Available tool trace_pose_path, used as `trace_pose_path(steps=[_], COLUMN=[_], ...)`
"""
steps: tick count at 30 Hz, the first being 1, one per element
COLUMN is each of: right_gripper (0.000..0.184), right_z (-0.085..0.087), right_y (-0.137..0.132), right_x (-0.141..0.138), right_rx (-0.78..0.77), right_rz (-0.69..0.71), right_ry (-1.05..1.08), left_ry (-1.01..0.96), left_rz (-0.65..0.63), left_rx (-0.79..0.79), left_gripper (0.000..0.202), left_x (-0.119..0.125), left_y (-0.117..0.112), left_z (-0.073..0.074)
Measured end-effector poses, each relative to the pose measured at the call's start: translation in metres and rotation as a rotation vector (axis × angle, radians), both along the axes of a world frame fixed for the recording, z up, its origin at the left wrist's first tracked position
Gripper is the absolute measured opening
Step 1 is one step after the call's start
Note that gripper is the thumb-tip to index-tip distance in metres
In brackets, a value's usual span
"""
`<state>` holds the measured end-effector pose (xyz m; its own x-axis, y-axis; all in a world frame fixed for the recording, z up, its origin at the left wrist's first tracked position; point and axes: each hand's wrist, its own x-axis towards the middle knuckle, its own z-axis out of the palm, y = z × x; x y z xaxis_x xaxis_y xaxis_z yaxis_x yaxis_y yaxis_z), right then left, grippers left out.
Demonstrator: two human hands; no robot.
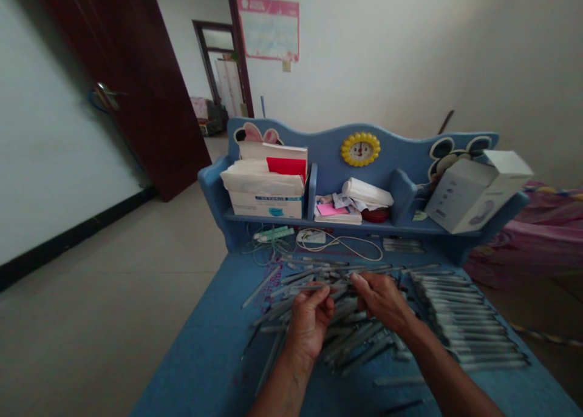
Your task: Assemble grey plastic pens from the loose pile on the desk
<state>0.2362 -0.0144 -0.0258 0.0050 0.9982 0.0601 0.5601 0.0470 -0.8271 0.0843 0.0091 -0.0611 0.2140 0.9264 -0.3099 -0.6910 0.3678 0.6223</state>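
My left hand (313,317) is closed in a pinch on a slim grey pen (339,286) above a loose pile. Close to its right, my right hand (380,297) is also closed, thumb against fingers, near the far end of that pen; what exactly it grips is blurred. Under both hands spreads a heap of similar grey pens (348,344) pointing many ways. To the right, several pens lie side by side in a neat row (473,323).
The blue desk (195,350) carries a shelf (405,226) at its back. On it stand a mask box (266,204), papers (339,216) and a white carton (460,195). A white cable (359,251) lies behind the pile. A single pen (398,381) lies near the front.
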Motion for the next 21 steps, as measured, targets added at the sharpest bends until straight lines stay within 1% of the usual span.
trace_pose_path(steps=[3, 4, 5, 7, 8, 12, 13, 16, 17, 20, 21], right_gripper=[0.021, 0.02, 0.021, 0.033, 0.035, 0.018, 0.018, 0.031, 0.03, 0.021, 0.021], right_z=[-0.0017, -0.0024, -0.003, -0.0037, -0.0038, -0.0038, -0.0036, -0.0024, -0.002, -0.0015, -0.0016], right_y=[-0.0008, -0.0008, -0.0007, -0.0002, 0.0, 0.0003, 0.0003, -0.0003, -0.0005, -0.0014, -0.0016], right_x=[-0.0008, -0.001, -0.0012, -0.0017, -0.002, -0.0031, -0.0033, -0.0037, -0.004, -0.005, -0.0053], right_rx=[-0.026, -0.021, -0.015, -0.012, -0.02, -0.046, -0.035, -0.03, -0.036, -0.02, -0.011], right_rz=[0.027, 0.032, 0.033, 0.041, 0.042, 0.028, 0.024, 0.043, 0.04, 0.019, 0.021], right_ry=[0.099, 0.11, 0.102, 0.063, 0.058, 0.127, 0.122, 0.076, 0.075, 0.097, 0.094], left_ry=[0.001, 0.005, 0.009, 0.01, 0.007, -0.004, -0.002, -0.004, -0.004, 0.001, 0.005], left_rz=[0.001, -0.002, -0.005, -0.002, 0.002, 0.008, 0.005, 0.006, 0.008, 0.008, 0.004], left_rx=[0.013, 0.022, 0.031, 0.034, 0.027, 0.013, 0.017, 0.012, 0.01, 0.028, 0.041], left_gripper=[0.019, 0.019, 0.019, 0.019, 0.02, 0.021, 0.021, 0.021, 0.021, 0.02, 0.019], left_x=[-0.0001, 0.0, 0.0, 0.0002, 0.0003, 0.0005, 0.0006, 0.0006, 0.0006, 0.0003, 0.0003], left_y=[0.0, -0.0001, -0.0002, -0.0002, -0.0001, 0.001, 0.0011, 0.0008, 0.0006, -0.0002, -0.0004], left_z=[0.0003, 0.0002, 0.0001, -0.0006, -0.001, -0.0019, -0.0018, -0.0008, -0.0005, 0.0002, 0.0002])
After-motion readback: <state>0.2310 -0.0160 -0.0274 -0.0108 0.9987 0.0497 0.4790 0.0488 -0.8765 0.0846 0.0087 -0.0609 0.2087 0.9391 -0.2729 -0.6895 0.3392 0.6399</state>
